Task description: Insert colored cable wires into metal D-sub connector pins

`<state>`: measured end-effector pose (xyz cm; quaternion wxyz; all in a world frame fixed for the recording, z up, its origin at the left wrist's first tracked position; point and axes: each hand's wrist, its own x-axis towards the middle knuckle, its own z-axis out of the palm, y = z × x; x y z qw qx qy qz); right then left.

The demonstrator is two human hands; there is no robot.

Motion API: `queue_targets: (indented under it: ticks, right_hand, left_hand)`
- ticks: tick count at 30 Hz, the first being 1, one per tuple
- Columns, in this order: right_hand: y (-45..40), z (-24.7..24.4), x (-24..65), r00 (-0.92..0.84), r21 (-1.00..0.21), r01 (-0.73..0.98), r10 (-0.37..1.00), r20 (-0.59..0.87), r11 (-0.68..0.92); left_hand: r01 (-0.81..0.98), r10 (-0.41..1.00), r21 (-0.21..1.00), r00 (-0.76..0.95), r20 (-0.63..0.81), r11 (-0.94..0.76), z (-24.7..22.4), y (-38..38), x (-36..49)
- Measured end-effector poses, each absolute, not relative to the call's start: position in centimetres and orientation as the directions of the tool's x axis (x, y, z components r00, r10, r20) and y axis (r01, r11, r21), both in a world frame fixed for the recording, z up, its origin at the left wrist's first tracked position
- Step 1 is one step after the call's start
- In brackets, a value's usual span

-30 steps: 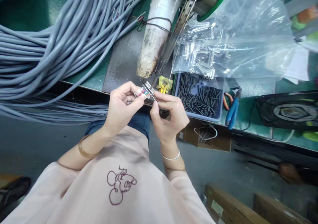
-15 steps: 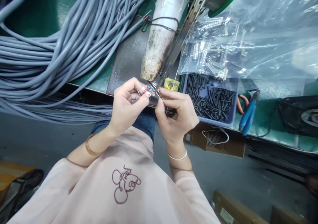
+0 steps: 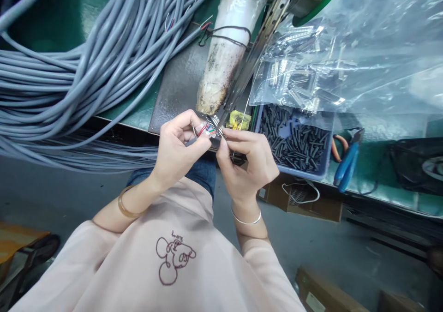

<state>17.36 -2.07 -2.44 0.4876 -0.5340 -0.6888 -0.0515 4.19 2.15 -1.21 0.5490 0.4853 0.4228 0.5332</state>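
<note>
Your left hand (image 3: 182,143): pinched coloured wires (image 3: 208,129) beside the connector (image 3: 215,122). Your right hand (image 3: 247,159): gripped its near end. Pliers (image 3: 347,164): lay well right of it.

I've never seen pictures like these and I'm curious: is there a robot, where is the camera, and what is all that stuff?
No robot here! These are a person's two bare hands. One camera, worn on the person's head, took every picture, looking forward and down.

The left hand pinches some thin coloured wires. The right hand has its fingers closed on one end of a small metal connector beside those wires.

On the green table lies a big bundle of grey cables. Farther right are a see-through plastic bag with shiny metal parts, a blue tray of short black pieces, and a tool with blue handles.
</note>
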Motion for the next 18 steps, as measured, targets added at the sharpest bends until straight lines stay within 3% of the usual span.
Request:
queue_targets:
  ticks: [12, 15, 18]
  right_hand:
    - [-1.82, -1.82, 17.04, 0.051, -0.429, 0.799, 0.664, 0.746, 0.421]
    - [-2.07, -2.00, 17.11, 0.033, -0.413, 0.803, 0.659, 0.752, 0.430]
    - [-2.58, -2.40, 17.69, 0.077, -0.497, 0.741, 0.678, 0.731, 0.451]
  left_hand:
    - [-0.135, 0.990, 0.982, 0.039, 0.136, -0.130, -0.94, 1.94, 4.41]
    - [-0.155, 0.993, 0.983, 0.058, 0.104, -0.093, -0.95, 2.19, 4.20]
    - [-0.175, 0.994, 0.985, 0.108, 0.028, -0.008, -1.14, 2.51, 3.91]
